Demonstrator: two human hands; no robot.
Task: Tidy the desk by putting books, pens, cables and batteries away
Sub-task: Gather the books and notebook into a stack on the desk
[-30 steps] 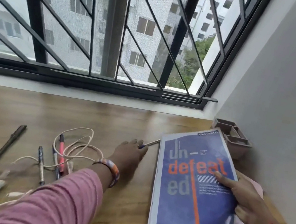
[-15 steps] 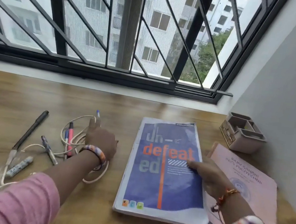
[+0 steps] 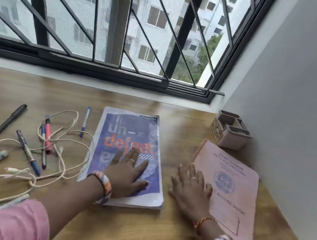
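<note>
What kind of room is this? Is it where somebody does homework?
Probably, yes: it looks like a study desk at home, by a barred window facing apartment blocks. A pink record book, a blue book and scattered pens lie on it.

Two books point(image 3: 130, 136) point(image 3: 232, 185), one cable point(image 3: 66, 146), one organizer point(image 3: 232, 133), several pens point(image 3: 85, 120).
</note>
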